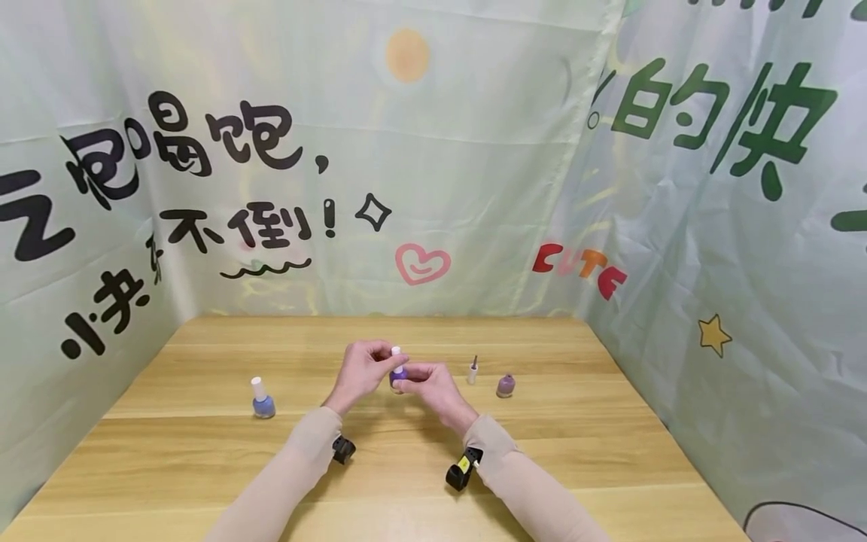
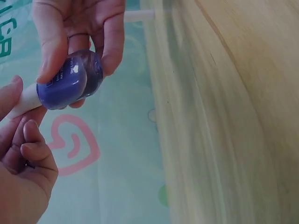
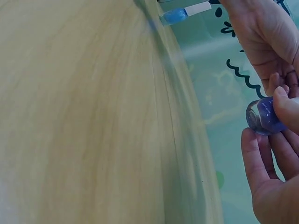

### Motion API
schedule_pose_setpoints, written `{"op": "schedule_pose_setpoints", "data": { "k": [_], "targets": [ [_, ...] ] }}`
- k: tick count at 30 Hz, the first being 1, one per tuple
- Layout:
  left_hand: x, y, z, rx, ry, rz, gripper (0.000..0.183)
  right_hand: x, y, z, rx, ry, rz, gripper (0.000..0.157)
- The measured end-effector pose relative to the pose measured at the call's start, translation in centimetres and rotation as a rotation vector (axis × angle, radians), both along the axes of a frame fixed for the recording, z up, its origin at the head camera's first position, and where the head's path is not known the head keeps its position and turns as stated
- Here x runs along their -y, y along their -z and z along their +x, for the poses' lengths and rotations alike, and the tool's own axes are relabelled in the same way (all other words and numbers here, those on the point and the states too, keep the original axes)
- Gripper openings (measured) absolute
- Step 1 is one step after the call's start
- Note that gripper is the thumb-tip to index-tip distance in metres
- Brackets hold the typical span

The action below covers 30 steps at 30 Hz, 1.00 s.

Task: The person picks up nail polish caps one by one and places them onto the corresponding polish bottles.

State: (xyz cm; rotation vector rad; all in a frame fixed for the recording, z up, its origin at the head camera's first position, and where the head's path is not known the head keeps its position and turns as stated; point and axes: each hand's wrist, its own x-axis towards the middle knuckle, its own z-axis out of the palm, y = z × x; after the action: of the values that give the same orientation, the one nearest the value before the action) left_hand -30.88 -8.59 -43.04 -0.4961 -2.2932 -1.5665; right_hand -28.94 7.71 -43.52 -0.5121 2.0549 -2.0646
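Over the middle of the table, both hands are on one bottle of purple nail polish. The left hand pinches its white cap between thumb and fingers. Around the glass body, the thumb and fingers of the right hand grip the bottle. It is tipped on its side in the left wrist view, where lettering shows on the glass. In the right wrist view the bottle's base faces out, and the left hand hides the cap.
A blue nail polish bottle with a white cap stands to the left on the wooden table. Right of the hands, a white cap stands brush upward, near an uncapped mauve bottle. Printed cloth encloses the table.
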Motion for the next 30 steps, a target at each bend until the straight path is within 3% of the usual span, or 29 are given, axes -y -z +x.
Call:
{"op": "schedule_pose_setpoints", "data": {
  "k": [7, 14, 24, 30],
  "targets": [
    [0.4, 0.5, -0.2, -0.003, 0.037, -0.009, 0.007, 0.0, 0.7, -0.4, 0.035, -0.022, 0.029, 0.029],
    [0.7, 0.7, -0.5, 0.047, 0.08, 0.079, 0.009, 0.0, 2.3, -2.0, 0.034, -0.044, 0.024, 0.03],
    [1.4, 0.5, -0.8, 0.088, 0.02, 0.055, 0.035, 1.0, 1.1, -1.9, -0.003, -0.016, 0.04, 0.03],
    [1.9, 0.7, -1.0, 0.112, 0.034, 0.062, 0.037, 1.2, 1.5, -2.8, -0.003, 0.013, 0.041, 0.03]
  ]
}}
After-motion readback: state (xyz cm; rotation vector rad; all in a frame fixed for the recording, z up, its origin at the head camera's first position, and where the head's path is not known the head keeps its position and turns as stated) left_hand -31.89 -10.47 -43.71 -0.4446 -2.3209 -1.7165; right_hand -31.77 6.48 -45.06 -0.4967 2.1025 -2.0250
